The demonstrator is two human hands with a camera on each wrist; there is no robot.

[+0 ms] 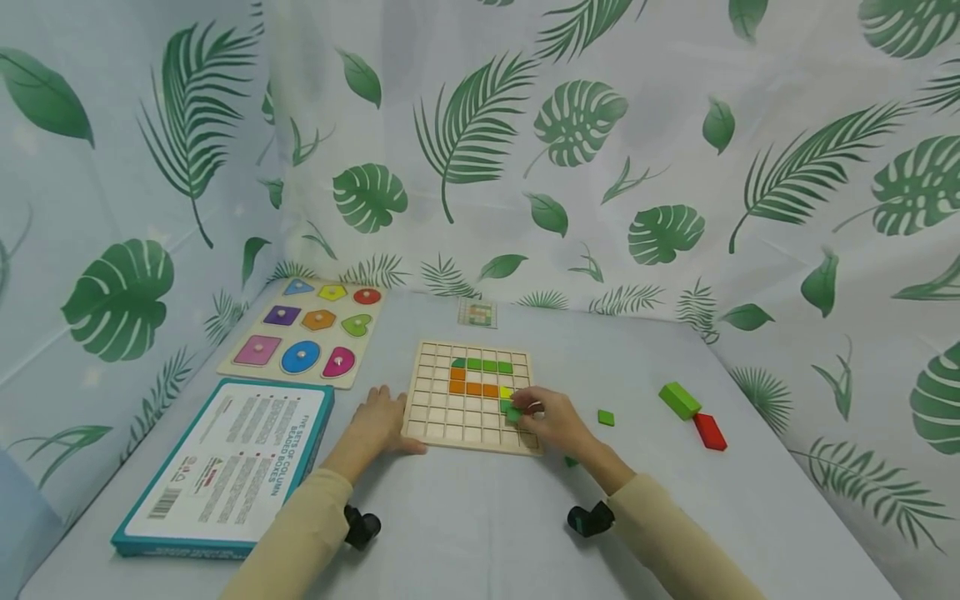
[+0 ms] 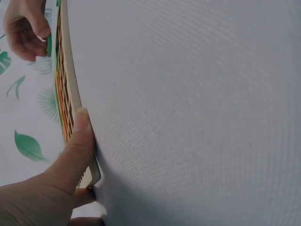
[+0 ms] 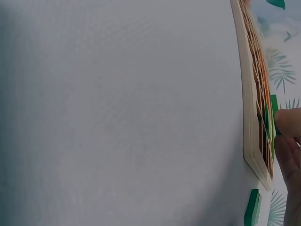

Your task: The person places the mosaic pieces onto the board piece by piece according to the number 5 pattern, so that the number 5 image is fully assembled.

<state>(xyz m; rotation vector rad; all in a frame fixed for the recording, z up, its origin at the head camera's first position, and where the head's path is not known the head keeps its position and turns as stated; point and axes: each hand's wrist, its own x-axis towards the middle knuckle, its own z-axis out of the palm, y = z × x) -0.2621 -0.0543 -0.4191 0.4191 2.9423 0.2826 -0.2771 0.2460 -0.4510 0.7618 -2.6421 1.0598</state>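
at the middle of the table [image 1: 450, 517], the board [image 1: 450, 417] lies right in front of the person, which makes sense since both hands can get at it. left hand [image 1: 381, 421] is set round the near left corner, thumb along the front edge and fingers relaxed by the side, so more a brace than a grab, i'd guess to stop it sliding. right hand [image 1: 555, 421] has a green tile [image 1: 513, 414] pinched in thumb and fingers, held just over the right part of the grid beside the yellow tile [image 1: 506, 392]; can't tell if it's touching anything below. the small card [image 1: 477, 313] with a coloured grid lies past the far edge, probably so the arms don't cover it. a spare tile [image 1: 606, 417] sits to the right, handy for that hand, while the box [image 1: 225, 467] and shape puzzle [image 1: 327, 337] are off left, out of the way imo.
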